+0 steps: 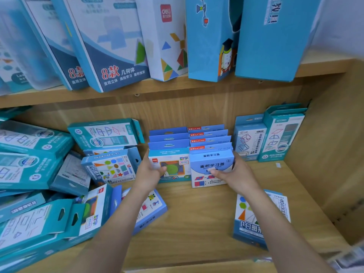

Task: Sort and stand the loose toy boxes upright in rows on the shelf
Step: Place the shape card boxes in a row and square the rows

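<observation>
Boxes (211,160) gripped by left hand (150,174), right hand (236,174); rear ones (208,133) mostly hidden.

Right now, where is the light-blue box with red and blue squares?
Head view, mid lower shelf: the light-blue box fronts the right upright row, held by the right hand, beside the deli box in the left hand.
</observation>
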### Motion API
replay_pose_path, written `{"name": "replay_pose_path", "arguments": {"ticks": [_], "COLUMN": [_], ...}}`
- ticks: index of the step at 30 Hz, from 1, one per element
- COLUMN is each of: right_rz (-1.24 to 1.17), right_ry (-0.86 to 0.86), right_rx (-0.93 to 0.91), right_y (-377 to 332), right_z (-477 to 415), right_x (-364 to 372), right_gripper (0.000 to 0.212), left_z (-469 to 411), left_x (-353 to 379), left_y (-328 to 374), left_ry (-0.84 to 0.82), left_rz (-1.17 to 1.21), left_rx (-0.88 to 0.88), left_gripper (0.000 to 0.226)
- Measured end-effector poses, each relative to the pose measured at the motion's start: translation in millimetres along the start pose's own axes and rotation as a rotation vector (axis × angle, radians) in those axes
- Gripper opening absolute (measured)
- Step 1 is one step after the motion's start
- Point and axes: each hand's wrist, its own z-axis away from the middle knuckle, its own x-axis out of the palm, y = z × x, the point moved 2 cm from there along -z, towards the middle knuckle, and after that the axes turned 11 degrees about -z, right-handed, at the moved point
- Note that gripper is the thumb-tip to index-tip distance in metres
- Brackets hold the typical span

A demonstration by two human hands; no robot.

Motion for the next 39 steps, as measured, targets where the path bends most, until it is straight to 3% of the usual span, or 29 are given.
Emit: {"name": "replay_pose_path", "arguments": {"ticks": [5, 9, 11, 15, 18, 26, 29, 32, 35, 39], "right_rz": [-0.078, -0.203, -0.257, -0.349, -0.366, -0.343, -0.265, -0.114, 0.048, 0.203], "right_ry": [-0.08, -0.211, -0.244, -0.267, -0.277, -0.325, -0.246, -0.03, 0.168, 0.199], "right_rx": [0.026, 0.025, 0.01, -0.006, -0.013, 0.019, -0.003, -0.089, -0.271, -0.47], "right_y": [-2.5, -10.4, -16.8, -22.8, -22.1, -17.5, -17.4, -14.9, -18.8, -20.8], "right_z": [-3.2, -13.6, -16.0, -14.4, -13.4, -14.7, -7.9, 12.1, 44.2, 84.3], "right_x": [-4.0, -9.2, -11.6, -11.0, -10.9, -15.5, -17.3, -19.7, -20.4, -3.1], "right_gripper": [0.082, 0.099, 0.097, 0.085, 0.076, 0.072, 0.077, 0.096, 0.078, 0.06], "left_z": [5.9, 46.5, 66.2, 62.1, 52.4, 53.7, 61.6, 80.4, 102.1, 132.5], "left_x": [1.0, 1.9, 19.1, 53.9, 64.1, 76.2, 68.7, 41.0, 10.7, 9.8], "left_y": [4.6, 22.8, 33.4, 44.9, 50.6, 55.8, 55.0, 41.5, 3.3, -43.7], "left_ry": [0.043, 0.468, 0.449, 0.156, 0.147, 0.165, 0.173, 0.247, 0.25, 0.107], "left_rz": [0.011, -0.376, -0.554, -0.484, -0.443, -0.461, -0.496, -0.58, -0.795, -1.129], "left_rx": [0.02, 0.4, 0.575, 0.377, 0.303, 0.307, 0.288, 0.275, 0.207, 0.128], "left_gripper": [0.068, 0.078, 0.075, 0.094, 0.094, 0.09, 0.09, 0.076, 0.052, 0.075]}}
